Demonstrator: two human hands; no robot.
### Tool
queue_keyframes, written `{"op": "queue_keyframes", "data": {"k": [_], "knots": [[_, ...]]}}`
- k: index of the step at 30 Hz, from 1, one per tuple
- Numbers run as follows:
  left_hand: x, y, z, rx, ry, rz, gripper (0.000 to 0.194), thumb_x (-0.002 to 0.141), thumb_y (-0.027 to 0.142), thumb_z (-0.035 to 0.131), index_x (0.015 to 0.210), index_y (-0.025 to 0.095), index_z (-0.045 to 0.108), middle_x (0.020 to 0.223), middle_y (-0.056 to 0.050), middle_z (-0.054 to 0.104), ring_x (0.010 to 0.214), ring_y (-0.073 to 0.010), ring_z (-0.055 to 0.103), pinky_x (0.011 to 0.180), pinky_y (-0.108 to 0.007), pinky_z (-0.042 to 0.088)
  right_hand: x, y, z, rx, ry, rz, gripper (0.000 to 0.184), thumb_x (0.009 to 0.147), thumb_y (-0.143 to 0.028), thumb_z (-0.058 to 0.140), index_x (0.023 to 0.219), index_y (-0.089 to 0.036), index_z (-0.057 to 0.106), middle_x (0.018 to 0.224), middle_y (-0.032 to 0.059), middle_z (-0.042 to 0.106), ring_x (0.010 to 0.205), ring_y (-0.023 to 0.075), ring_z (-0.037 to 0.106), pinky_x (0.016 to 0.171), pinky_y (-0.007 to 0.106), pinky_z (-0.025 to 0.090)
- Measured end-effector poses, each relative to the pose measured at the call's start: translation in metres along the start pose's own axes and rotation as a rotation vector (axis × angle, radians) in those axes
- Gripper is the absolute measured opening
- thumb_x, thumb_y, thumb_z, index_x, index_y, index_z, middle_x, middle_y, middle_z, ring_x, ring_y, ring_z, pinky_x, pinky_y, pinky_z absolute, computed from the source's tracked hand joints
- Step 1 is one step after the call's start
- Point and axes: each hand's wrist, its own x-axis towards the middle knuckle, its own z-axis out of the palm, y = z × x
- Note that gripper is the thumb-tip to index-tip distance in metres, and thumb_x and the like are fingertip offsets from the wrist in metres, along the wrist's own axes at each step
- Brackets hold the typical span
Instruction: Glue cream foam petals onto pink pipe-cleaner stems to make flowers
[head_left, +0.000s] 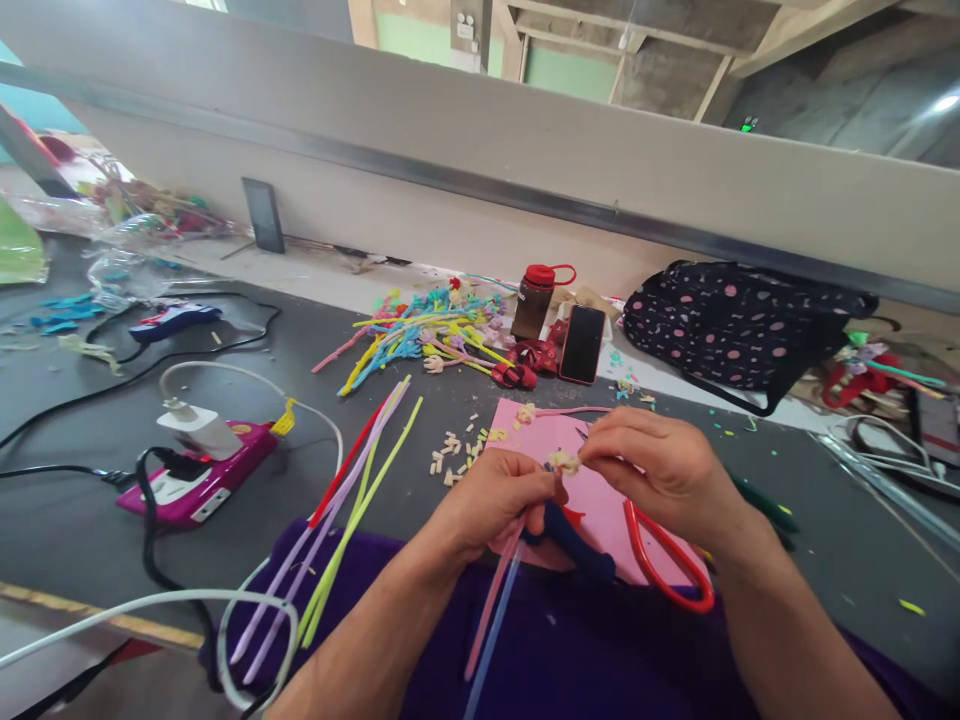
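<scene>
My left hand (491, 500) grips the top ends of a pink stem and a blue stem (491, 610) that hang down toward my lap. My right hand (660, 465) pinches a small cream flower piece (564, 461) right at the tip of those stems, and the two hands almost touch. Under both hands lies a pink foam sheet (600, 500). Scissors with a red handle (667, 565) and a dark blue handle rest on that sheet, partly hidden by my hands.
Loose red, lilac and green stems (352, 480) lie left of my hands. Finished coloured flowers (427, 335) are piled behind, with a bottle (534, 300), a phone (583, 343) and a spotted black bag (739, 325). A pink power strip (199, 475) with cables sits at left.
</scene>
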Motion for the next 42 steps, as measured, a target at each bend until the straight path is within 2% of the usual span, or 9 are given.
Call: {"op": "queue_keyframes", "data": {"k": [7, 11, 19, 27, 33, 42], "knots": [[0.000, -0.007, 0.000, 0.244, -0.033, 0.028, 0.024, 0.067, 0.032, 0.055, 0.066, 0.011, 0.068, 0.040, 0.003, 0.051, 0.037, -0.0073, 0.036, 0.042, -0.022, 0.025, -0.002, -0.003, -0.004, -0.087, -0.158, -0.045, 0.018, 0.089, -0.014, 0.047, 0.082, -0.018, 0.064, 0.083, 0.0039, 0.065, 0.077, 0.0153, 0.055, 0.070, 0.029, 0.042], [-0.001, -0.010, -0.002, 0.290, -0.051, 0.027, 0.025, 0.066, 0.032, 0.053, 0.065, 0.012, 0.068, 0.042, 0.002, 0.053, 0.038, -0.0086, 0.039, 0.042, -0.022, 0.028, -0.001, -0.006, -0.005, -0.123, -0.220, -0.067, 0.020, 0.087, -0.012, 0.048, 0.080, -0.019, 0.065, 0.081, 0.0034, 0.065, 0.075, 0.0149, 0.054, 0.068, 0.029, 0.041], [-0.002, -0.005, 0.000, 0.331, -0.036, 0.014, 0.022, 0.064, 0.032, 0.055, 0.059, 0.014, 0.065, 0.040, 0.004, 0.049, 0.036, -0.0080, 0.037, 0.040, -0.022, 0.027, 0.001, -0.010, 0.000, -0.186, -0.234, -0.093, 0.017, 0.085, -0.012, 0.051, 0.080, -0.019, 0.066, 0.081, 0.0027, 0.065, 0.075, 0.0152, 0.053, 0.068, 0.029, 0.039], [-0.002, -0.004, 0.002, 0.342, -0.013, 0.028, 0.021, 0.063, 0.031, 0.057, 0.048, 0.016, 0.055, 0.039, 0.005, 0.046, 0.038, -0.0084, 0.038, 0.039, -0.022, 0.025, -0.002, -0.011, 0.002, -0.222, -0.280, -0.086, 0.019, 0.087, -0.014, 0.050, 0.079, -0.020, 0.066, 0.080, 0.0029, 0.065, 0.075, 0.0158, 0.052, 0.069, 0.029, 0.037], [-0.001, -0.005, 0.002, 0.351, -0.004, -0.005, 0.023, 0.063, 0.035, 0.058, 0.049, 0.017, 0.053, 0.039, 0.005, 0.045, 0.038, -0.0085, 0.035, 0.038, -0.023, 0.024, -0.003, -0.014, 0.003, -0.276, -0.278, -0.070, 0.017, 0.086, -0.016, 0.052, 0.078, -0.020, 0.066, 0.077, 0.0025, 0.064, 0.077, 0.0161, 0.053, 0.069, 0.030, 0.036], [0.000, -0.008, 0.002, 0.372, 0.000, 0.028, 0.023, 0.063, 0.034, 0.057, 0.049, 0.016, 0.054, 0.041, 0.005, 0.045, 0.039, -0.0080, 0.036, 0.038, -0.022, 0.025, -0.004, -0.013, 0.006, -0.333, -0.271, -0.083, 0.017, 0.087, -0.016, 0.051, 0.079, -0.020, 0.065, 0.077, 0.0034, 0.064, 0.079, 0.0175, 0.054, 0.070, 0.032, 0.035]]}}
